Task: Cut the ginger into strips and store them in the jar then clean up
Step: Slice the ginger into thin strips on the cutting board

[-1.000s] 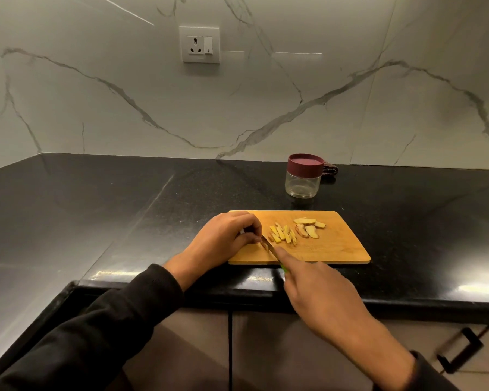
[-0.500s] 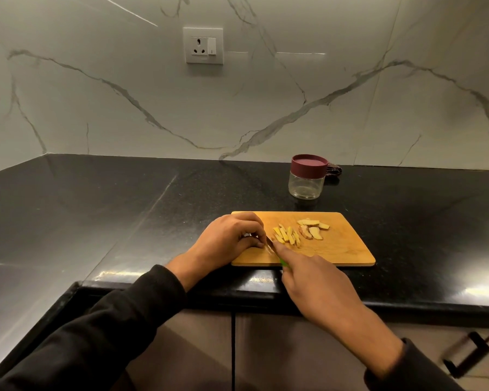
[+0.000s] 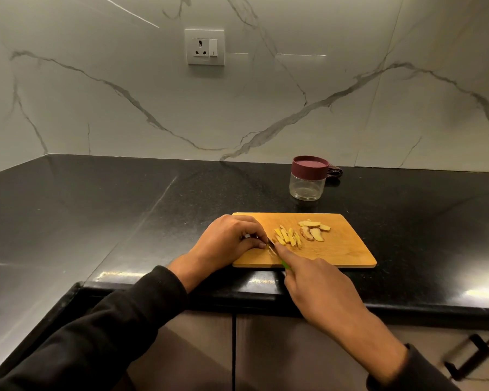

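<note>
White marble with grey veins backs a black stone counter (image 3: 124, 210), and a wall socket (image 3: 205, 47) sits high on that wall. On the counter near its front edge lies a wooden cutting board (image 3: 342, 249), its long side running left to right. Cut ginger strips (image 3: 288, 237) lie in a tight row near the board's middle, each strip's long axis running roughly from the front toward the wall, leaning a little leftward at the far end. Just right of them lie a few wider ginger slices (image 3: 314, 231), some with brown skin, their lengths mostly running left to right or on a slant. The left hand (image 3: 229, 239) rests on the board's left end, fingers curled down over something small that cannot be made out. The right hand (image 3: 319, 289) grips a knife (image 3: 272, 248) with a green handle, index finger stretched along its back; the blade points away and to the left, its tip meeting the left fingertips beside the strips. Behind the board stands a clear jar (image 3: 307, 185), upright, closed with a maroon lid (image 3: 310, 167), and a dark object lies just behind it
</note>
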`<state>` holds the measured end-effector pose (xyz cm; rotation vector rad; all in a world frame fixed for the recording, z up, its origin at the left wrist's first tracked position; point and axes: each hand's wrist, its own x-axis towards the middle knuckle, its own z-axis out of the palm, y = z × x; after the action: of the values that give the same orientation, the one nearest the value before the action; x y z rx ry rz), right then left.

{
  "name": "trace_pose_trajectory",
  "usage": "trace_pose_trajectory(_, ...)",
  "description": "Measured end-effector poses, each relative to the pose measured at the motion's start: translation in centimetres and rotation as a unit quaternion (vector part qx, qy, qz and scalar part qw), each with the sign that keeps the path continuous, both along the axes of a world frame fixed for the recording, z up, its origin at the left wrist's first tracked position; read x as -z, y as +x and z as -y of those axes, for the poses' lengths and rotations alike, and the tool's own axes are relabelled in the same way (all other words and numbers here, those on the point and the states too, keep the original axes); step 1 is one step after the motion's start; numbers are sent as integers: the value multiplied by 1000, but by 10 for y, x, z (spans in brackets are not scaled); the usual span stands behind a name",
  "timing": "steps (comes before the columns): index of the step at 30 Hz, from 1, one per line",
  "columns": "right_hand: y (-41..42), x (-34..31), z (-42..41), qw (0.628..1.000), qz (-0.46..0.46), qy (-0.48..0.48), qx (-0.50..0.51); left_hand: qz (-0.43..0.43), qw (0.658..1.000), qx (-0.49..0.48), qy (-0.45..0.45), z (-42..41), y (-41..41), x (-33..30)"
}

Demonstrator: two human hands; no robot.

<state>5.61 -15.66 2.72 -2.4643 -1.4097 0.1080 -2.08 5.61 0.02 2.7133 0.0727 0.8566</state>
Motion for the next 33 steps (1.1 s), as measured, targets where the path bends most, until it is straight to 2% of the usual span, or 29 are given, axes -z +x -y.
trace_pose_trajectory(12, -5, 2, 7, 994, 104, -6, 17, 7, 1000, -5, -8, 0, -2, 0)
trace_pose_trajectory(23, 1, 4, 26, 994, 101, -23, 34, 2, 1000, -13, -2, 2, -2, -2)
trace_pose_trajectory(33, 4, 6, 28, 998, 34, 36, 37, -7, 1000, 0, 2, 2, -3, -2)
